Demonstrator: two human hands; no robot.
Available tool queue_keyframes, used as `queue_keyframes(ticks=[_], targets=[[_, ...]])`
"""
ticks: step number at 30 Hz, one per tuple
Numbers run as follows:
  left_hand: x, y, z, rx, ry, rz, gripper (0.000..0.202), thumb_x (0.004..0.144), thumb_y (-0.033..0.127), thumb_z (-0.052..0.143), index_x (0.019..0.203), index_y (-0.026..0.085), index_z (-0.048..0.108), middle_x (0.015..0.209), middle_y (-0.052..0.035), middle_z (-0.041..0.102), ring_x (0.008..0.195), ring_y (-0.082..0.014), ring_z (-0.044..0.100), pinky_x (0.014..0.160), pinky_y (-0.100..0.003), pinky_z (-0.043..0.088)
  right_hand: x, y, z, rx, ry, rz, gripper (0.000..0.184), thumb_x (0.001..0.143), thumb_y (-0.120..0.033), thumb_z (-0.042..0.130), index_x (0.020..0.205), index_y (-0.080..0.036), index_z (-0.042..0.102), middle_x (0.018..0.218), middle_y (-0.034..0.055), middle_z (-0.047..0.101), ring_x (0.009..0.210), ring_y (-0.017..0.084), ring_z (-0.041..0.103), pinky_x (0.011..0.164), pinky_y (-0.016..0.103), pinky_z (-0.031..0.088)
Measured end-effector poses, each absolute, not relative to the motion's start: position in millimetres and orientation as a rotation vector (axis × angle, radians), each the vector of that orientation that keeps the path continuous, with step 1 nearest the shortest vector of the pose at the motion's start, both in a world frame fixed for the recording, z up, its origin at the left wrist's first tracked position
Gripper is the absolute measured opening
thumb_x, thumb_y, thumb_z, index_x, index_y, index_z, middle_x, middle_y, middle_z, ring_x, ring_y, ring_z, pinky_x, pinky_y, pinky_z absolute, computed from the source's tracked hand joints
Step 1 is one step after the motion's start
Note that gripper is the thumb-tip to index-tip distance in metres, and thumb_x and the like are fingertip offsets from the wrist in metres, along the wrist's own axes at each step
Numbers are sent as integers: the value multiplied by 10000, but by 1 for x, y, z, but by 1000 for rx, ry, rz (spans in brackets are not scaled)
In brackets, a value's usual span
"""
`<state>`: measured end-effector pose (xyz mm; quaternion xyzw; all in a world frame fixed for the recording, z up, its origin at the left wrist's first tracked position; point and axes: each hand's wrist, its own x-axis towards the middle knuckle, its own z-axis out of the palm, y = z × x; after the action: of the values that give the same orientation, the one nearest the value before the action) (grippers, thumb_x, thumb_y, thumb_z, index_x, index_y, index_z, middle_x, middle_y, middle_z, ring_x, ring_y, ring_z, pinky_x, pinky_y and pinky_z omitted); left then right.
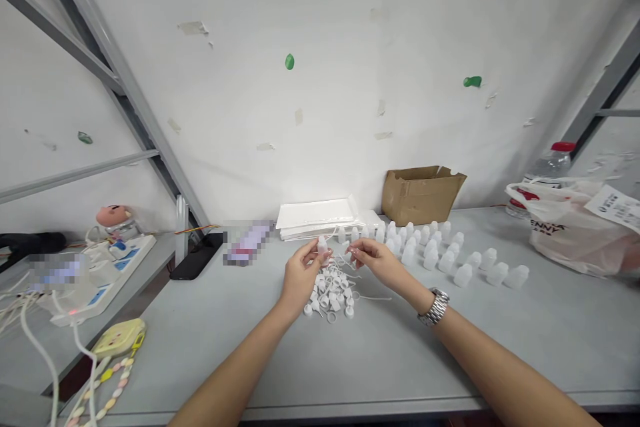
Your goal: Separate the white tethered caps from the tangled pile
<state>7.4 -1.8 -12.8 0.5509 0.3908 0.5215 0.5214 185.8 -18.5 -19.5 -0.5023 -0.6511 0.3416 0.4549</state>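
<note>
My left hand point(300, 275) grips a small translucent white plastic bottle point(322, 245), held upright between thumb and fingers. A short way to its right, my right hand point(377, 260) has thumb and fingertips pinched together; a whitish bit shows by them, too small to name. Below both hands lies a heap of small white plastic caps point(334, 298), some with rings and thin straps. To the right of my right hand, many small translucent bottles point(463, 275) stand in loose rows on the grey table point(320, 367).
At the back are a stack of white sheets point(315, 215) and an open cardboard box point(423, 197). A plastic bag point(575, 240) sits at the right. A black phone point(197, 257), a power strip point(135, 260) with cables and a beaded strap point(117, 387) lie left.
</note>
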Motion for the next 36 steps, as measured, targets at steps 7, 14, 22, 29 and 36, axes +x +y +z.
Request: queue_keyframes(ticks=[7,14,22,29,36], targets=[[8,-2,-12,1338,955,1236,420,652,323,675,1024,142,601,867,-69,668,810,-195,626,684,-330,538,191,-21,-26,-1403,-2024,280,186,824,-192,435,846,-170,619,751,75,599,728,188,556,666,329,427],[11,-8,-15,1505,977,1114,297,655,272,662,936,177,660,870,-49,660,787,-177,613,719,-305,511,189,-27,3,-1073,-1456,726,190,860,-359,396,798,-199,479,805,36,633,686,145,601,717,333,466],[19,-23,-9,1521,839,915,227,655,254,647,845,132,674,766,-47,655,706,-172,612,699,-314,509,158,-39,-5,-873,-1334,1002,219,837,-443,442,847,-225,459,908,39,649,882,180,597,793,355,458],[21,-26,-5,1360,786,934,257,640,284,658,837,120,659,851,-60,659,722,-169,623,678,-307,523,158,-40,-7,-892,-1327,1075,212,818,-408,491,875,-215,560,895,33,641,842,167,585,762,321,462],[18,-24,-8,1304,697,821,297,693,358,614,871,125,653,791,-51,666,681,-156,620,684,-323,526,175,-33,-6,-845,-1429,1156,189,797,-373,538,849,-217,630,1000,49,604,940,176,548,817,330,438]])
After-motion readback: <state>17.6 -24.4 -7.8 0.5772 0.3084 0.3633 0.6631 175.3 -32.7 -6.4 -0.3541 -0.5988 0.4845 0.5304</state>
